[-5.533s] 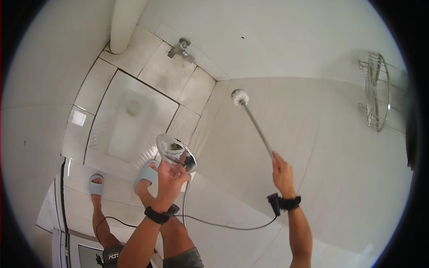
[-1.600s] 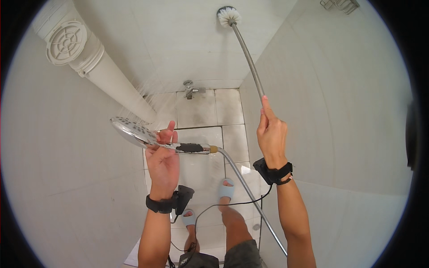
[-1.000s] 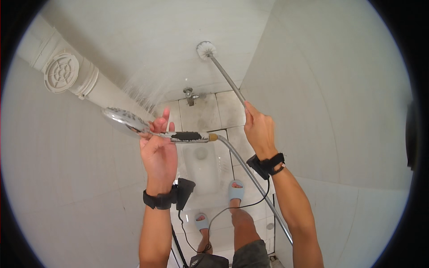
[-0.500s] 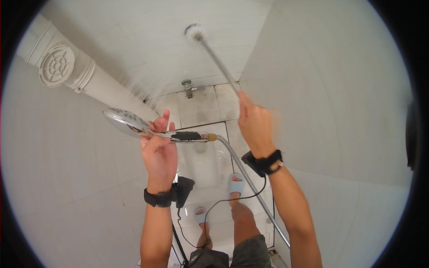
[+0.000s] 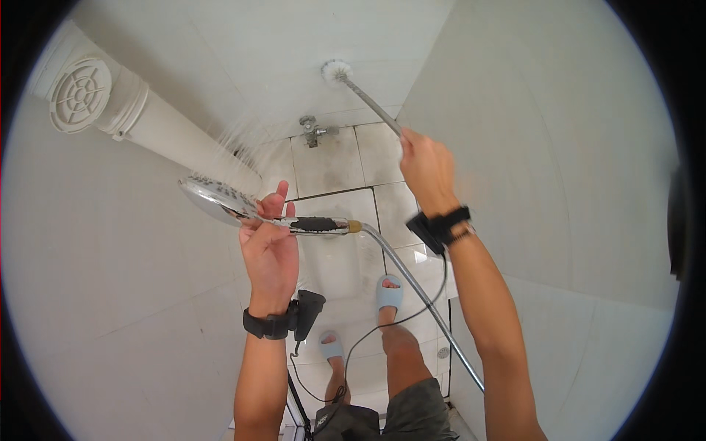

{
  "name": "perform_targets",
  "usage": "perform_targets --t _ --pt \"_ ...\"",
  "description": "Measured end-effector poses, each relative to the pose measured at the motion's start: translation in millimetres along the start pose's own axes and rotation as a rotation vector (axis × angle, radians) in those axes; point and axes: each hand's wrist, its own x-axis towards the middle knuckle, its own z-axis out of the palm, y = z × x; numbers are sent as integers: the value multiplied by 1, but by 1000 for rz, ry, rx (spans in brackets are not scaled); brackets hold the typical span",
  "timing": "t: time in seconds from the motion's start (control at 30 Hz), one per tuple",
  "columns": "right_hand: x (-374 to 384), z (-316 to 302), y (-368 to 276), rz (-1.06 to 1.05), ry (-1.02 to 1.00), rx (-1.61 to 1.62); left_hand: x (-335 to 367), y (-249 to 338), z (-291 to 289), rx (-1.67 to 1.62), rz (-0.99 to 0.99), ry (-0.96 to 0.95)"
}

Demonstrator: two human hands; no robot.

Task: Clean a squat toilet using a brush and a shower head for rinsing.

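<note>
Handheld shower head (image 5: 220, 200), chrome, spraying: left of the brush; neck pinched by the left hand (image 5: 271, 253), some fingertips spread; likely light, slick when wet, surest by its dark grip (image 5: 316, 225). Long-handled toilet brush (image 5: 371, 103): head at the back wall (image 5: 257, 44); right hand's (image 5: 429, 170) fingers wrapped round the shaft; probably stiff.

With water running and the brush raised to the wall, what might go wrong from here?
The cable below the right hand crosses the hose in this view; a wide sweep of the brush might snag it. Spray from the shower head in the left hand might splash the wrist devices. The tiles may be wet, so the slippers might slide.
</note>
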Motion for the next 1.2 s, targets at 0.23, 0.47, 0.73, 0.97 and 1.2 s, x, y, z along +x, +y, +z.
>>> perform_targets --t 0.23,0.47,0.73,0.97,1.2 --pt "9 -35 -20 -9 -114 16 0 8 -5 49 -13 83" --pt "35 3 -11 -99 -56 -82 1 -3 2 -13 -66 170" --pt "49 -57 -17 -127 49 1 -3 6 0 -27 -51 140" --pt "54 -68 -21 -187 25 -99 -1 3 1 26 -21 126" --pt "53 -39 -9 -30 -230 -62 0 1 -9 0 -87 187"
